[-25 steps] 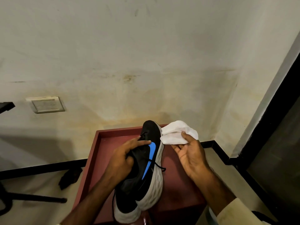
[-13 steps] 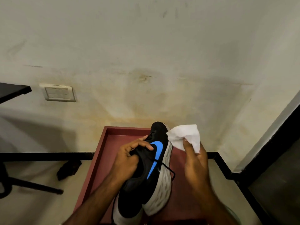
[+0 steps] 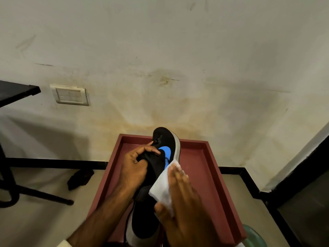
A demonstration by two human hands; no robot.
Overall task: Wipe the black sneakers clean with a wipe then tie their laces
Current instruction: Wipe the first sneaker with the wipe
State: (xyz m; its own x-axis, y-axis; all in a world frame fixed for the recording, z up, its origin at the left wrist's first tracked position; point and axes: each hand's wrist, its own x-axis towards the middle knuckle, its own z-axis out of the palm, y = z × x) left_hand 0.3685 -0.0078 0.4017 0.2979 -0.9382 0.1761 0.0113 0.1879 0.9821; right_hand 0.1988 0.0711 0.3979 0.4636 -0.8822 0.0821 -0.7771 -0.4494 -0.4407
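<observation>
Dim, warm indoor light; motion-blurred right hand [image 3: 179,198]; bowed wide-angle edges

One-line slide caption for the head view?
Left hand grips a black sneaker at its tongue while the right hand presses a white wipe against its side, over a maroon tray.

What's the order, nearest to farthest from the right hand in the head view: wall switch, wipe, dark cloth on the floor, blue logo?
1. Wipe, under the right hand.
2. Blue logo, just ahead on the sneaker.
3. Dark cloth, left on the floor.
4. Switch, far left on the wall.
</observation>
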